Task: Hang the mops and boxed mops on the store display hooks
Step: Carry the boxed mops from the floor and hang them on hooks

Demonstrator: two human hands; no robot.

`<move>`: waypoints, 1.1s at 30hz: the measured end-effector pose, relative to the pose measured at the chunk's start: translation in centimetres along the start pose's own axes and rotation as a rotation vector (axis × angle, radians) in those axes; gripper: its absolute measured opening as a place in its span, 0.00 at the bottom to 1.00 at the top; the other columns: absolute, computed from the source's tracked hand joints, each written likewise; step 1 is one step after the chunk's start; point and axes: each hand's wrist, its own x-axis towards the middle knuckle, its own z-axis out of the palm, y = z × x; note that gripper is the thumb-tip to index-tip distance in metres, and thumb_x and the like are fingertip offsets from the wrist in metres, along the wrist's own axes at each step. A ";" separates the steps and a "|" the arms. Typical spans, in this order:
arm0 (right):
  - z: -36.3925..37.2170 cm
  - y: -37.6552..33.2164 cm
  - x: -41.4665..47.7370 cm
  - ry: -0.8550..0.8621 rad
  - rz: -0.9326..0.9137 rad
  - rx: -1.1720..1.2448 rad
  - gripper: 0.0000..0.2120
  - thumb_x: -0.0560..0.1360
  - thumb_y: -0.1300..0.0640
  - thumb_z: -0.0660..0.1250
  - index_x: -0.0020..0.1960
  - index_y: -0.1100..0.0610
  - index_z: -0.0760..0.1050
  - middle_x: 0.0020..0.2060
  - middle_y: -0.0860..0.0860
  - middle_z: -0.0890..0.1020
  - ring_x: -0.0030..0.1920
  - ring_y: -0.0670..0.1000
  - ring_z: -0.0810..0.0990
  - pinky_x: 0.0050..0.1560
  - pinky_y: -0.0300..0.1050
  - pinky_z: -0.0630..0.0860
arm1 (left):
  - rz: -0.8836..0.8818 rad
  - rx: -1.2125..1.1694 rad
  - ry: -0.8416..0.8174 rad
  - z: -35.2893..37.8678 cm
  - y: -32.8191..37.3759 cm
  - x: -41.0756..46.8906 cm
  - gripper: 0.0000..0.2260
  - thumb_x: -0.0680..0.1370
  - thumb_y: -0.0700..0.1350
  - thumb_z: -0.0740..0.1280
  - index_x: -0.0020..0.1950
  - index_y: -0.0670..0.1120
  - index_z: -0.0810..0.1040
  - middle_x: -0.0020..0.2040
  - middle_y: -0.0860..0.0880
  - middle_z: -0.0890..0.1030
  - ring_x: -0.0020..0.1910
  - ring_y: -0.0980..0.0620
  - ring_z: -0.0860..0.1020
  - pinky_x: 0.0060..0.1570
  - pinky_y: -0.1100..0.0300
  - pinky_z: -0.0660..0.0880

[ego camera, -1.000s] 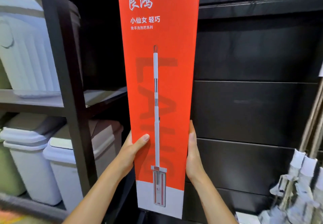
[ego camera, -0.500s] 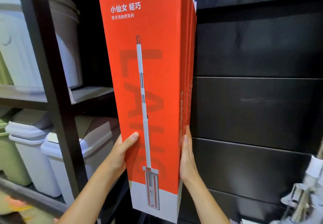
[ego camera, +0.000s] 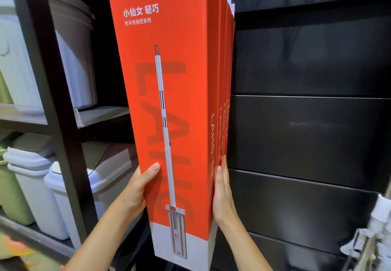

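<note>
A tall red boxed mop [ego camera: 179, 101] stands upright in front of the person, its printed face turned toward them and its white bottom band low in the view. The left hand [ego camera: 137, 190] grips the box's left edge near the bottom, thumb laid across the front; the other fingers are tucked behind and out of sight. The right hand [ego camera: 222, 198] lies flat against the box's narrow right side, fingers straight and pressed together, not curled round anything. Just behind the box, touching or nearly so, sits a row of matching boxes [ego camera: 229, 80] against the black panel wall [ego camera: 306, 133]. The box's top runs out of view, so I cannot tell whether it is on a hook. To the left, a dark shelf rack [ego camera: 48, 101] carries a brown bucket [ego camera: 74, 48] above and pale lidded bins [ego camera: 31, 196] below
</note>
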 end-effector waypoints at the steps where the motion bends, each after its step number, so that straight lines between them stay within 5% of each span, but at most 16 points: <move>1: 0.0 0.0 0.0 0.002 -0.006 0.007 0.46 0.69 0.16 0.48 0.81 0.32 0.41 0.81 0.33 0.54 0.80 0.37 0.58 0.82 0.57 0.59 | 0.007 0.003 0.003 -0.2 -0.1 0.0 0.46 0.54 0.65 0.85 0.67 0.46 0.78 0.56 0.44 0.88 0.52 0.45 0.88 0.47 0.55 0.85; 8: 0.6 0.4 0.3 0.061 -0.037 -0.043 0.47 0.70 0.17 0.46 0.83 0.37 0.43 0.82 0.34 0.52 0.81 0.37 0.52 0.83 0.56 0.52 | -0.009 0.033 0.064 0.3 0.2 -0.1 0.47 0.54 0.67 0.85 0.67 0.46 0.77 0.55 0.45 0.88 0.52 0.46 0.88 0.47 0.55 0.85; 22: 0.5 1.1 1.1 0.087 -0.067 -0.031 0.48 0.70 0.17 0.47 0.84 0.40 0.48 0.81 0.37 0.55 0.81 0.40 0.55 0.83 0.57 0.56 | 0.008 0.101 0.156 -0.1 0.2 -0.4 0.44 0.63 0.66 0.81 0.71 0.44 0.75 0.61 0.42 0.86 0.58 0.43 0.85 0.56 0.51 0.83; 28: -0.2 0.0 0.9 0.067 -0.029 -0.072 0.47 0.70 0.18 0.51 0.82 0.40 0.53 0.80 0.38 0.61 0.80 0.43 0.60 0.81 0.59 0.60 | 0.123 0.285 0.210 -0.1 1.6 -1.9 0.27 0.75 0.57 0.73 0.71 0.49 0.76 0.65 0.47 0.84 0.64 0.46 0.83 0.62 0.51 0.81; 33: -1.4 -2.2 -0.8 -0.004 -0.009 -0.158 0.38 0.77 0.28 0.59 0.82 0.40 0.55 0.79 0.40 0.61 0.78 0.44 0.64 0.79 0.60 0.65 | 0.238 0.487 0.253 0.3 3.1 -4.6 0.31 0.80 0.47 0.73 0.81 0.53 0.64 0.75 0.55 0.75 0.72 0.58 0.76 0.70 0.55 0.75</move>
